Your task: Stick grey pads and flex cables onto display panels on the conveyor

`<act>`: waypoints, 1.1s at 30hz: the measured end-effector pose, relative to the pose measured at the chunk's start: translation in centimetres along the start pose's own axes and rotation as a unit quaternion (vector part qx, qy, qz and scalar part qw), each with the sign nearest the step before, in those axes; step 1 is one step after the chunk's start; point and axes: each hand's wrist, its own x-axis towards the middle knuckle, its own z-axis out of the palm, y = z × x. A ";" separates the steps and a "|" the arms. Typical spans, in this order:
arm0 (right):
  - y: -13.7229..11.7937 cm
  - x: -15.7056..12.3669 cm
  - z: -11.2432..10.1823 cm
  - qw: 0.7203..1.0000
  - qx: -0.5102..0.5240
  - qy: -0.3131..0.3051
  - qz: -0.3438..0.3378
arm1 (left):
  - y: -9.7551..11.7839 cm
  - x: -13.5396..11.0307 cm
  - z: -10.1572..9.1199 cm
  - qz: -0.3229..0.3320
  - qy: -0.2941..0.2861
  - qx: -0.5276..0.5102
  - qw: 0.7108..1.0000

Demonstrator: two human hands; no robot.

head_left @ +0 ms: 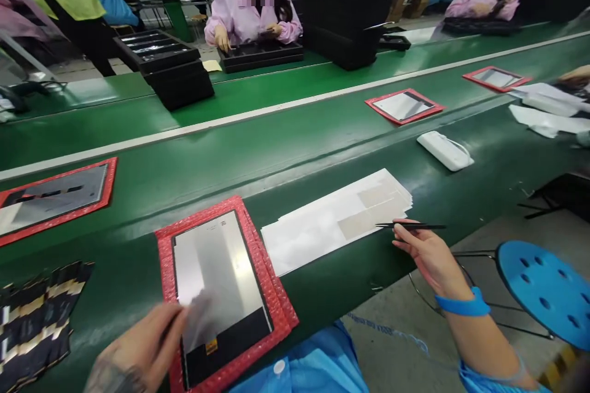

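Note:
My right hand (424, 252), with a blue band at the wrist, is closed on black tweezers (421, 226). The tweezer tips are over the near right edge of a stack of white sheets (308, 227) bearing greyish rectangular patches (364, 215). My left hand (142, 344) is at the left edge of a display panel (216, 270), thumb and forefinger pressed together. Whether anything is between those fingers cannot be made out. The panel lies shiny side up, with a black strip and a small gold tab at its near end, on red bubble-wrap pouches (281, 301).
Black-and-gold flex strips (41, 313) lie at lower left. Other panels on red pouches (112, 181) sit along the green bench (230, 153). A white case (445, 150) lies beyond the sheets. Across the bench, a person in pink (253, 18) works beside black trays (177, 67). A blue stool (544, 288) stands right.

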 end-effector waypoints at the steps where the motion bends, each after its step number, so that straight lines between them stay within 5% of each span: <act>1: 0.2 0.5 -0.2 1.000 0.001 0.005 -0.008 | 2.4 2.6 1.0 0.074 0.015 0.024 0.997; 4: 0.4 1.4 -0.5 1.000 0.004 0.002 -0.028 | 10.5 10.7 6.1 0.283 -0.029 0.066 0.956; 6: 0.5 1.9 -0.4 0.999 0.005 -0.010 -0.033 | 15.3 15.6 10.2 0.396 -0.120 0.075 0.907; 11: 0.6 2.8 -0.2 0.999 0.004 -0.023 -0.036 | 22.6 23.3 17.6 0.453 -0.338 0.169 0.808; 16: 0.9 3.0 -0.5 0.999 -0.014 -0.039 -0.027 | 22.8 26.0 20.2 0.421 -0.428 0.203 0.773; 28: 0.2 3.4 -0.6 0.997 -0.048 -0.059 0.025 | 21.8 26.6 21.2 0.426 -0.441 0.180 0.769; 33: -0.3 4.1 0.0 0.996 -0.064 -0.053 0.018 | 21.8 26.7 21.1 0.384 -0.442 0.141 0.798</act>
